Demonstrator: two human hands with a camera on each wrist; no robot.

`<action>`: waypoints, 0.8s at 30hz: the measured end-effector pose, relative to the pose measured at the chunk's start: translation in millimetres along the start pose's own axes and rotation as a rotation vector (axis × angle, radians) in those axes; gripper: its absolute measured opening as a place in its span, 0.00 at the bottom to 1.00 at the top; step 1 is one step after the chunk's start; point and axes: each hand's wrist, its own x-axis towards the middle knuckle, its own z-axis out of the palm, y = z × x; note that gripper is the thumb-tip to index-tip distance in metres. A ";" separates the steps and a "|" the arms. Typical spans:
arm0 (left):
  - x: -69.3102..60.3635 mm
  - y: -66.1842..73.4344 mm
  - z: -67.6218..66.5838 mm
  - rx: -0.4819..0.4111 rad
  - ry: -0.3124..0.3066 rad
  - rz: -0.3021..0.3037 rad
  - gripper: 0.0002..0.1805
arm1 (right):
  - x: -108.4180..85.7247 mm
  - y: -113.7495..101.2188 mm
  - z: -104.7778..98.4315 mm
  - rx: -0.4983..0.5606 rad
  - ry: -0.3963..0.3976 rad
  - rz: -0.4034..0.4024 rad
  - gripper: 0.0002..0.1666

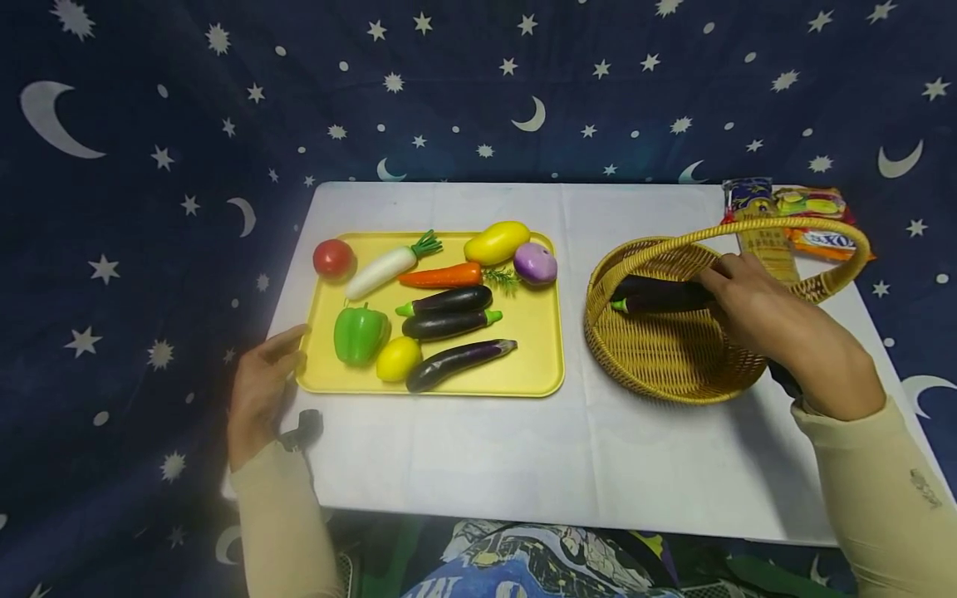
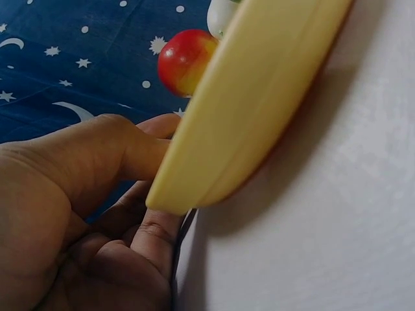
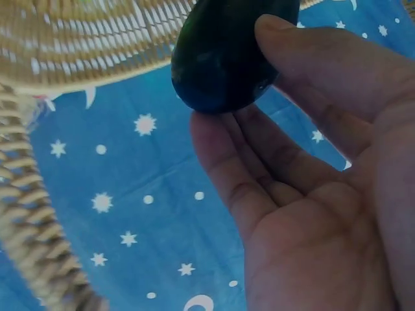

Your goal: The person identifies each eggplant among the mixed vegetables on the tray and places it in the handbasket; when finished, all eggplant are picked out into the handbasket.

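With thumb and fingertips, my right hand (image 1: 770, 311) pinches the rounded end of a dark eggplant (image 3: 224, 58) inside the wicker basket (image 1: 650, 378). Another dark eggplant (image 1: 639, 288) lies close beside it, partly overlapped. My left hand (image 1: 262, 390) holds the left rim of the yellow tray (image 1: 523, 370), thumb on one side and fingers under the edge in the left wrist view. On the tray lie several eggplants (image 1: 452, 324), a green bell pepper (image 1: 360, 335), a lemon (image 1: 399, 359), a carrot (image 1: 441, 276), a white radish (image 1: 383, 272) and a red round fruit (image 1: 333, 259).
A yellow oval fruit (image 1: 497, 242) and a purple round vegetable (image 1: 535, 263) sit at the tray's far right corner. Snack packets (image 1: 815, 203) lie behind the basket, whose handle (image 1: 777, 224) arches over my right hand. The white tabletop (image 1: 486, 457) extends in front.
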 end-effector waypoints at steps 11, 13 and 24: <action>-2.6 1.8 -0.7 -0.001 -0.003 -0.010 0.28 | 30.7 -2.4 -13.5 -0.065 -0.288 0.103 0.30; -2.0 0.9 -1.8 -0.009 -0.010 0.005 0.28 | 35.4 0.6 -13.2 -0.064 -0.341 0.126 0.33; -0.5 -2.9 -3.5 -0.026 -0.046 0.030 0.29 | 52.1 15.2 0.4 -0.001 -0.420 0.150 0.40</action>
